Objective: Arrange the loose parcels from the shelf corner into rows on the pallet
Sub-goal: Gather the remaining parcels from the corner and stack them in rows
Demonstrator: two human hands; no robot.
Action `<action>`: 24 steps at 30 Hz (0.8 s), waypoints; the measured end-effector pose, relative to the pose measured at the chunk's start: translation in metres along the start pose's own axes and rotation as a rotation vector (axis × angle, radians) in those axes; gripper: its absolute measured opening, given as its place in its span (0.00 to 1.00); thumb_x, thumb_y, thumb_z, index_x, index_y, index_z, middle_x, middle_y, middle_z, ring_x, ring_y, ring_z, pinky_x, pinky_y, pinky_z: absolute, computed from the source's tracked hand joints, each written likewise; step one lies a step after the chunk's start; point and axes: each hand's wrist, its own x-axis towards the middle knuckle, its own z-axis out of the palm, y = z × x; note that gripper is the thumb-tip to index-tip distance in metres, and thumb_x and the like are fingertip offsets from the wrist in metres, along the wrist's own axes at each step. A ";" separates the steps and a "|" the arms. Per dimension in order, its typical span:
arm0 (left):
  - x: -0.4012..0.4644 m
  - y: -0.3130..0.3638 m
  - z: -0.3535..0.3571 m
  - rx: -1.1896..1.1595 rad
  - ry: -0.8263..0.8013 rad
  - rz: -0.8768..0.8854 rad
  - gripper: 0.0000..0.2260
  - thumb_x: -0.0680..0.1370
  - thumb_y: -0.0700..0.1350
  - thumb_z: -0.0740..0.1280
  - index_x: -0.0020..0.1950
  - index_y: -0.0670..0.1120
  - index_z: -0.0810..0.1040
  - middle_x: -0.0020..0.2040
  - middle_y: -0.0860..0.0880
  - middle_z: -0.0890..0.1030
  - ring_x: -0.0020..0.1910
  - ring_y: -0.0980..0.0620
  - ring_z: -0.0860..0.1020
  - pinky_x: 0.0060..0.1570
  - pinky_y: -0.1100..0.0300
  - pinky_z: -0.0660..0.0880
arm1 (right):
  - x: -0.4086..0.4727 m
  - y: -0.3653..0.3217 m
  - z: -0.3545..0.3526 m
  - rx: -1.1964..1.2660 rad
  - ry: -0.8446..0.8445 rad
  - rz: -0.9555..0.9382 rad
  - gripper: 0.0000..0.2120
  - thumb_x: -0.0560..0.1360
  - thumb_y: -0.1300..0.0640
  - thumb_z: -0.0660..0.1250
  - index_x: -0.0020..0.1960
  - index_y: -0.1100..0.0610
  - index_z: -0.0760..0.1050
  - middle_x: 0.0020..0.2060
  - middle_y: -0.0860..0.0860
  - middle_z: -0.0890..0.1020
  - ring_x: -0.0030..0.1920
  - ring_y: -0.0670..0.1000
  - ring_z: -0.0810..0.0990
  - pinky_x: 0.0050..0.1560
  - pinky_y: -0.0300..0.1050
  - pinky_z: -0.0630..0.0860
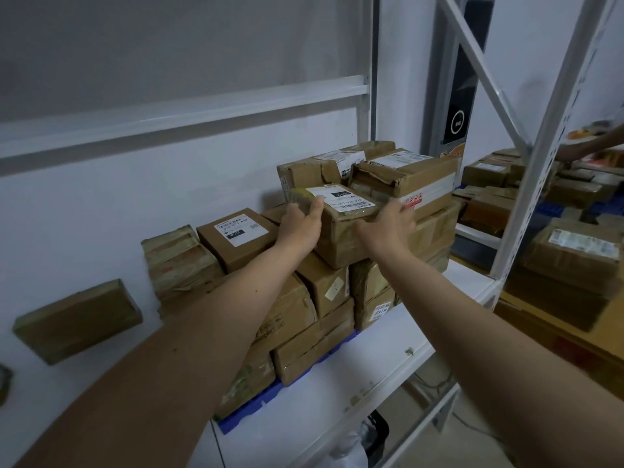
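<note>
A brown taped parcel (341, 228) with a white shipping label sits on top of a stack of cardboard parcels. My left hand (299, 228) grips its left end, thumb on the top by the label. My right hand (388, 224) grips its right end, fingers curled over the top edge. The stack stands on a blue pallet (250, 408) on the white shelf (341, 376). Behind it two bigger boxes (401, 170) fill the shelf corner.
A small labelled box (236, 234) and a tape-wrapped parcel (180, 261) lie at the left of the stack. A flat parcel (77, 320) lies apart further left. A white rack upright (526, 197) stands at right, with more parcels (574, 251) beyond it.
</note>
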 end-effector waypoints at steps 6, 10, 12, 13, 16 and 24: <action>-0.006 0.004 -0.042 0.452 0.108 0.152 0.21 0.79 0.56 0.62 0.68 0.47 0.71 0.66 0.47 0.74 0.63 0.46 0.73 0.56 0.54 0.70 | -0.022 -0.030 0.011 -0.417 0.080 -0.527 0.21 0.75 0.55 0.64 0.66 0.58 0.67 0.65 0.58 0.67 0.66 0.59 0.64 0.64 0.53 0.64; -0.025 -0.006 -0.096 0.770 0.224 0.207 0.14 0.76 0.54 0.66 0.60 0.50 0.78 0.60 0.49 0.77 0.57 0.47 0.76 0.46 0.57 0.70 | -0.038 -0.058 0.041 -0.525 -0.123 -0.825 0.19 0.76 0.55 0.62 0.66 0.58 0.68 0.63 0.58 0.71 0.64 0.59 0.66 0.62 0.52 0.66; -0.040 -0.016 -0.128 0.862 0.263 0.165 0.15 0.75 0.53 0.67 0.60 0.51 0.79 0.59 0.48 0.77 0.56 0.46 0.76 0.47 0.55 0.73 | -0.051 -0.074 0.062 -0.551 -0.215 -0.924 0.21 0.77 0.54 0.63 0.68 0.58 0.67 0.65 0.57 0.71 0.65 0.59 0.66 0.63 0.52 0.65; -0.049 -0.022 -0.145 0.889 0.287 0.140 0.15 0.75 0.53 0.67 0.59 0.50 0.79 0.58 0.48 0.77 0.55 0.46 0.76 0.47 0.55 0.73 | -0.059 -0.083 0.073 -0.565 -0.259 -0.966 0.21 0.77 0.53 0.63 0.68 0.58 0.68 0.65 0.57 0.71 0.65 0.59 0.66 0.64 0.52 0.65; -0.080 -0.046 -0.194 0.960 0.350 0.047 0.16 0.75 0.54 0.68 0.60 0.49 0.78 0.56 0.47 0.76 0.53 0.46 0.76 0.44 0.56 0.70 | -0.091 -0.109 0.111 -0.607 -0.399 -1.064 0.20 0.77 0.52 0.62 0.66 0.58 0.69 0.64 0.58 0.72 0.64 0.60 0.67 0.63 0.53 0.66; -0.182 -0.125 -0.290 1.090 0.404 -0.390 0.20 0.75 0.58 0.65 0.62 0.48 0.75 0.58 0.46 0.76 0.57 0.45 0.76 0.54 0.55 0.73 | -0.202 -0.137 0.211 -0.612 -0.855 -1.232 0.26 0.76 0.47 0.63 0.70 0.57 0.64 0.68 0.58 0.66 0.69 0.61 0.63 0.66 0.57 0.65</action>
